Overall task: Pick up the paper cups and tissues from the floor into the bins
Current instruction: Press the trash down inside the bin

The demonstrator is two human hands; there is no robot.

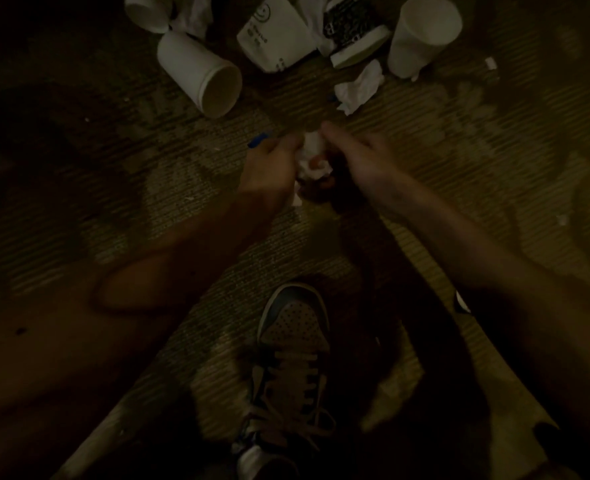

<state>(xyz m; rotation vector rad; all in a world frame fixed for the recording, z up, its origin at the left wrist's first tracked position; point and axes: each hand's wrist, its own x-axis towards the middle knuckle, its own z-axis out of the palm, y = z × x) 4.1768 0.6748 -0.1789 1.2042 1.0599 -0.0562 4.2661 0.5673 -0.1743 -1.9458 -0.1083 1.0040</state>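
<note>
The scene is dim and blurred. A crumpled white tissue lies between my two hands, low over the carpet. My left hand grips its left side with curled fingers. My right hand reaches in from the right, fingers extended, touching the tissue's top edge. Beyond them lie paper cups: a white cup on its side, a printed white cup, a black-patterned cup, a plain white cup, and another white cup at the top left. A second tissue lies on the carpet near the cups.
More crumpled tissue sits among the far cups. A small blue object pokes out by my left hand. My shoe stands on the carpet below the hands. No bin is in view.
</note>
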